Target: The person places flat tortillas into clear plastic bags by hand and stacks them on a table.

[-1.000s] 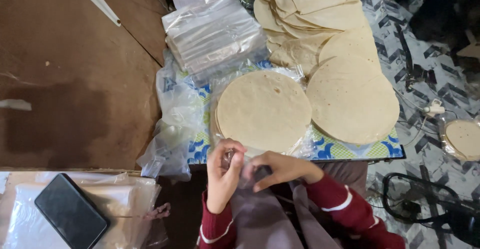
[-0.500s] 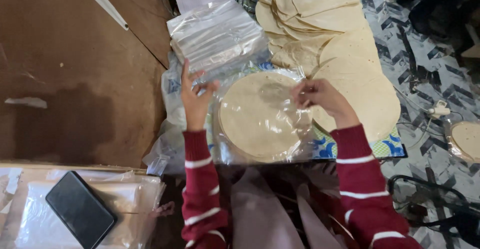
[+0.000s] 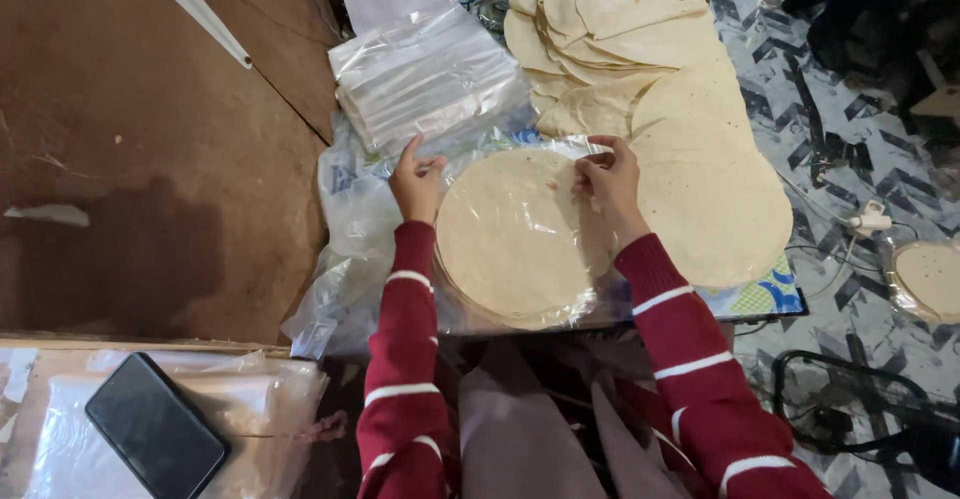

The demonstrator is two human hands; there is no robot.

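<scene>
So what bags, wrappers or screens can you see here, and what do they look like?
Clear plastic bag: around the round flatbread stack, its far edge pinched by the left hand and right hand.
Stack of empty clear bags: flat, shiny, rectangular, beyond the left hand.
Phone: dark blank screen, lower left, lying on more clear plastic.
Bagged flatbread: far right, on the floor.

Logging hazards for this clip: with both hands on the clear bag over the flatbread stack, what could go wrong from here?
The thin clear bag is pinched by the left hand and right hand; a hard pull might tear it. The flatbread stack sits near the table's front edge, so a tug could slide it off. Loose flatbreads lie touching close by and may get dragged along.
</scene>
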